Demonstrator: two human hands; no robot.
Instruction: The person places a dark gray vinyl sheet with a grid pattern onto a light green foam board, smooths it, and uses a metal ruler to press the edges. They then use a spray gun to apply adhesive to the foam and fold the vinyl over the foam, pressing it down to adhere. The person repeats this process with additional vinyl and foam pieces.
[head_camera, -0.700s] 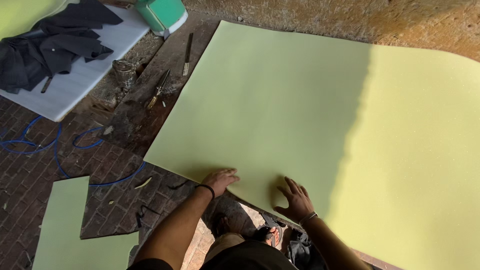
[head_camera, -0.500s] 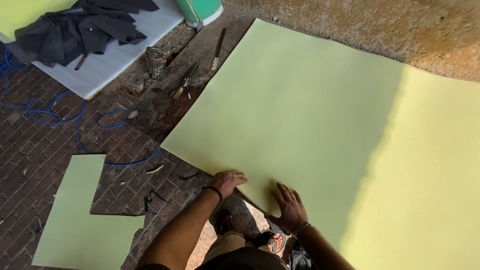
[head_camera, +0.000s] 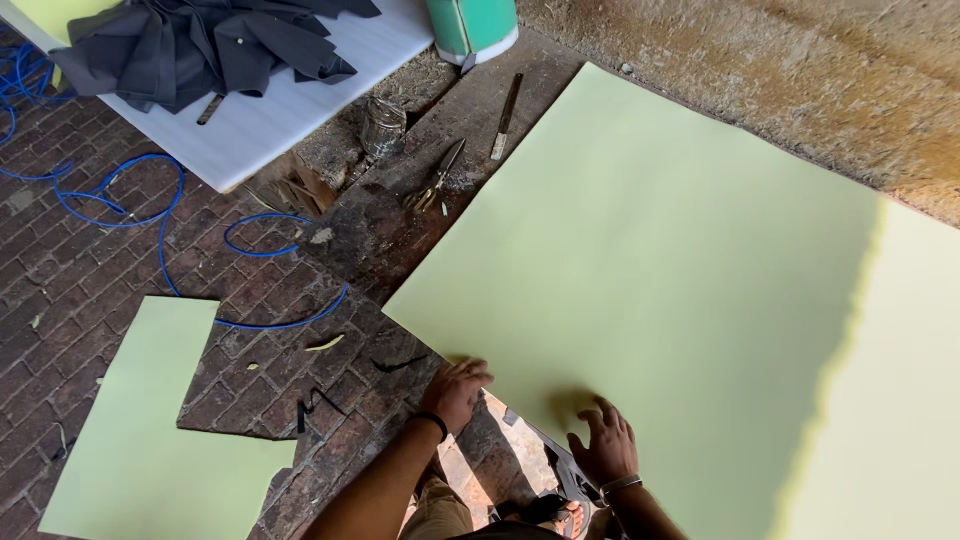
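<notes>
Sheet first: a big pale green rectangular sheet (head_camera: 650, 300) lies flat across the right and middle of the scene, on a dark stone slab, its far right part bright in sunlight. Brick paving (head_camera: 90, 270) fills the left side. On it, near left, lies a smaller pale green offcut with a notch cut out (head_camera: 150, 440). Far left, a white foam board (head_camera: 290, 110) carries a heap of dark grey fabric pieces (head_camera: 200, 40). A thin blue cable (head_camera: 150, 210) loops over the bricks between board and offcut. At the far edge stands a teal cylindrical container (head_camera: 470, 25). Beside it on the slab: a small glass jar (head_camera: 383, 125), metal shears (head_camera: 437, 180) and a slim flat tool (head_camera: 505, 115). Now the hands: left hand (head_camera: 455, 392) is open, fingers pressed down on the big sheet's near left corner. Right hand (head_camera: 605, 445) is open too, fingers spread, resting flat on the sheet's near edge, just right of the left.
</notes>
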